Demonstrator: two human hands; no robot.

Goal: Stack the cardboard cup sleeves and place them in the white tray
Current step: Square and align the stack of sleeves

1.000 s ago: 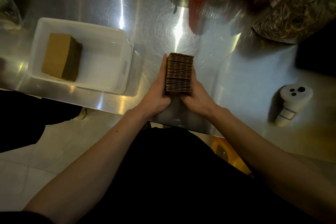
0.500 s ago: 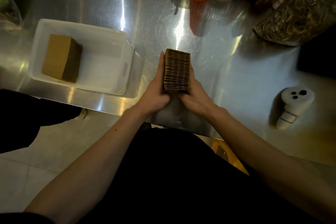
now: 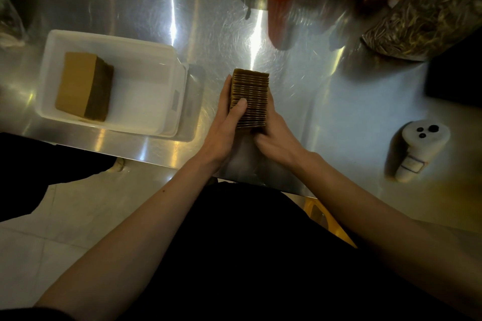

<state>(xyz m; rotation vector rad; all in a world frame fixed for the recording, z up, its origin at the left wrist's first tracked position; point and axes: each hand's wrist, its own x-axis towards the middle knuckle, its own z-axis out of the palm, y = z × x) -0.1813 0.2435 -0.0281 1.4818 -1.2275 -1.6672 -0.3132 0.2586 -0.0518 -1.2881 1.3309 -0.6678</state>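
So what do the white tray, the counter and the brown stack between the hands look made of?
Rectangular white tray: likely plastic, smooth and matt, with moulded rounded corners. Silver countertop: apparently stainless steel, brushed, showing streaked glare and swirl scratches. Brown stack of cup sleeves: corrugated cardboard, matt, fluted edges visible in rows.

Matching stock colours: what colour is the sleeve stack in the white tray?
Tan-brown sleeve stack, darker on its side; head view.
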